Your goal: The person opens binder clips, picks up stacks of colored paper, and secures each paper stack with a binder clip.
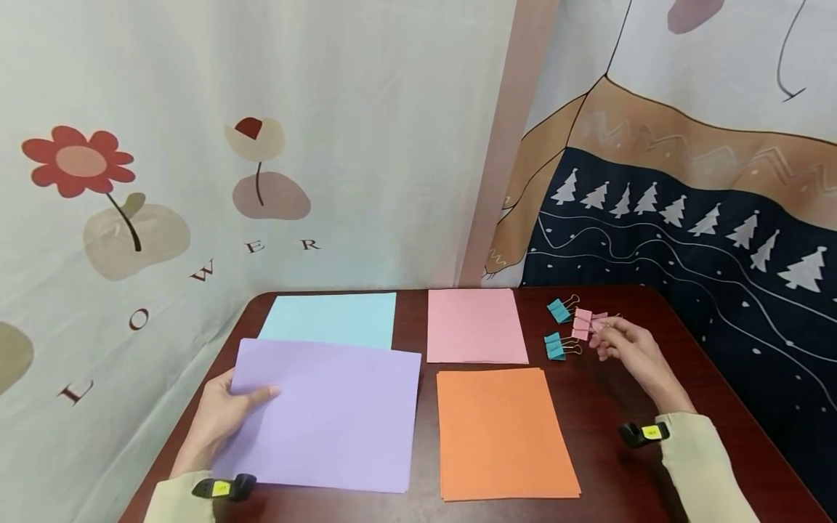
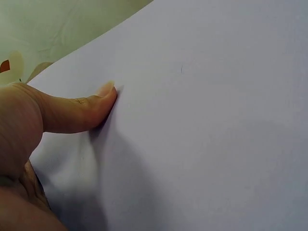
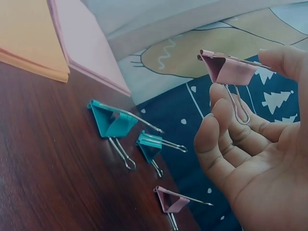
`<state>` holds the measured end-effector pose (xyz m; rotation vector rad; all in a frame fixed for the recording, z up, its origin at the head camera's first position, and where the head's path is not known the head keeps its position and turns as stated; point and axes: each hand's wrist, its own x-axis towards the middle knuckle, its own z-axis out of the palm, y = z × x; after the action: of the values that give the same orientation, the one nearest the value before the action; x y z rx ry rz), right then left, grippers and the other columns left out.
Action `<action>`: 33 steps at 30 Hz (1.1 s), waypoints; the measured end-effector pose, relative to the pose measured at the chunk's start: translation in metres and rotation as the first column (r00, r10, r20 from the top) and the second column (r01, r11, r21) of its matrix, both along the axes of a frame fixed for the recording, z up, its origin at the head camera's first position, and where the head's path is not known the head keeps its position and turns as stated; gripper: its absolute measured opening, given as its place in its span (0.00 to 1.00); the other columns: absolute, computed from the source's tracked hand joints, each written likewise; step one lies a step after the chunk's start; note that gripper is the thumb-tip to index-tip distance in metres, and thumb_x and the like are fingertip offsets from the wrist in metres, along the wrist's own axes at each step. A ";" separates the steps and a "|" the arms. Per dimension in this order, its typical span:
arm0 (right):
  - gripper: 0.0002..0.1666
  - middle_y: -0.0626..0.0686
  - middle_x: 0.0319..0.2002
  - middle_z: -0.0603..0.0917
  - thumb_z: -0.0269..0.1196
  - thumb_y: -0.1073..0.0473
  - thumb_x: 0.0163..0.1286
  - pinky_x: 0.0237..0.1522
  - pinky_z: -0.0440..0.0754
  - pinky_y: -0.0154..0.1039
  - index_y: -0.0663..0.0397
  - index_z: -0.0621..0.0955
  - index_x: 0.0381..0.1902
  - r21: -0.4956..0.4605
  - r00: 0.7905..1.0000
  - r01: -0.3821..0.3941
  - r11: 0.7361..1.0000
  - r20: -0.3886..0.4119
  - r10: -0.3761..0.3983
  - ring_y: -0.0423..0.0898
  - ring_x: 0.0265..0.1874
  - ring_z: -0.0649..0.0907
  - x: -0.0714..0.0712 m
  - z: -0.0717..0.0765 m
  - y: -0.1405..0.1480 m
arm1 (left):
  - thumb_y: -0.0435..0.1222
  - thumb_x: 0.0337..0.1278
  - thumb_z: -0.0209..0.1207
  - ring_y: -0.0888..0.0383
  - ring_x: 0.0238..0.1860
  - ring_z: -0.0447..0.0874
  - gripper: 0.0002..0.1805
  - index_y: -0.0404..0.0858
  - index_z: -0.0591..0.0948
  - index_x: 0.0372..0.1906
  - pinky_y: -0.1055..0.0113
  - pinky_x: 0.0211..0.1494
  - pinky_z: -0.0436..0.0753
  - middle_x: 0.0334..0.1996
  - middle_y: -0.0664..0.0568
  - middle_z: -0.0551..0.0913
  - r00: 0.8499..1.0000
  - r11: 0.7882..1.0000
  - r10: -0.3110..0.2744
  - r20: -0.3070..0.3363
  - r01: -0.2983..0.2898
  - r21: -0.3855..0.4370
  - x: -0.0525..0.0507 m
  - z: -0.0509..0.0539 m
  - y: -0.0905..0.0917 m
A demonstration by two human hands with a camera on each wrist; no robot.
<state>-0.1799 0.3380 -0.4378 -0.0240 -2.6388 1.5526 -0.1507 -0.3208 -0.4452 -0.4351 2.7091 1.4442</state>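
My left hand [image 1: 219, 414] grips the left edge of a purple paper sheet [image 1: 327, 414], thumb on its upper face and the other fingers hidden beneath. In the left wrist view the thumb [image 2: 79, 111] presses on the paper. My right hand [image 1: 631, 352] holds a pink binder clip [image 3: 233, 70] by its wire handles, raised above the table. Beside and below it are two teal binder clips [image 3: 113, 122] and another pink binder clip [image 3: 172, 201], resting on the table. The purple sheet partly covers a light blue paper stack [image 1: 333, 316].
On the dark wooden table [image 1: 615, 465] lie a pink paper stack [image 1: 476, 327] at the back middle and an orange paper stack [image 1: 503, 436] in front of it. Printed curtains [image 1: 366, 145] hang behind the table and along its sides.
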 end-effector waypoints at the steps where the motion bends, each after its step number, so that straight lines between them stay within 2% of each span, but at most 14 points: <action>1: 0.32 0.47 0.36 0.83 0.52 0.41 0.81 0.39 0.84 0.28 0.66 0.74 0.61 -0.011 1.000 -0.005 1.000 -0.003 0.005 0.41 0.33 0.81 -0.001 0.000 -0.001 | 0.47 0.51 0.77 0.57 0.37 0.85 0.39 0.31 0.77 0.64 0.65 0.41 0.80 0.50 0.40 0.87 1.000 1.000 -0.001 -0.010 0.000 -0.003 -0.001 0.001 0.001; 9: 0.32 0.48 0.36 0.83 0.53 0.40 0.81 0.39 0.84 0.31 0.66 0.74 0.61 -0.050 0.999 -0.040 0.998 0.003 0.041 0.42 0.33 0.81 -0.004 -0.002 -0.008 | 0.47 0.48 0.78 0.60 0.34 0.85 0.37 0.32 0.78 0.61 0.66 0.39 0.82 0.43 0.51 0.88 0.999 0.999 0.015 -0.052 -0.013 0.039 -0.006 0.004 0.006; 16: 0.32 0.51 0.37 0.83 0.53 0.39 0.81 0.39 0.84 0.31 0.64 0.75 0.60 -0.049 0.999 -0.036 0.998 -0.001 0.036 0.44 0.34 0.81 -0.005 0.001 -0.015 | 0.46 0.48 0.78 0.60 0.34 0.84 0.36 0.34 0.78 0.60 0.65 0.39 0.82 0.39 0.58 0.85 0.993 0.996 0.056 -0.100 -0.049 0.071 -0.015 0.011 0.016; 24: 0.31 0.50 0.37 0.83 0.53 0.41 0.81 0.39 0.84 0.31 0.64 0.74 0.60 -0.089 0.999 -0.041 0.995 -0.010 0.040 0.43 0.34 0.82 -0.009 0.003 -0.023 | 0.46 0.49 0.78 0.59 0.33 0.84 0.35 0.35 0.79 0.60 0.63 0.39 0.82 0.36 0.61 0.85 0.988 0.993 0.056 -0.143 -0.040 0.111 -0.028 0.014 0.031; 30: 0.29 0.48 0.36 0.82 0.54 0.43 0.81 0.39 0.84 0.32 0.64 0.74 0.60 -0.113 0.999 -0.049 0.992 -0.019 0.048 0.43 0.34 0.81 -0.009 0.004 -0.028 | 0.44 0.48 0.79 0.61 0.33 0.83 0.33 0.36 0.80 0.58 0.64 0.38 0.82 0.33 0.69 0.84 0.983 0.986 0.055 -0.173 -0.026 0.164 -0.037 0.016 0.045; 33: 0.29 0.49 0.36 0.82 0.54 0.44 0.81 0.39 0.84 0.32 0.65 0.74 0.61 -0.122 0.998 -0.058 0.991 -0.020 0.056 0.43 0.34 0.81 -0.009 0.004 -0.031 | 0.42 0.48 0.79 0.62 0.32 0.82 0.32 0.35 0.80 0.57 0.64 0.38 0.82 0.32 0.69 0.83 0.981 0.982 0.054 -0.187 -0.018 0.190 -0.041 0.017 0.053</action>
<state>-0.1888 0.3073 -0.4338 0.0578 -2.5496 1.7230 -0.1913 -0.2679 -0.4280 -0.3537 2.6807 1.8206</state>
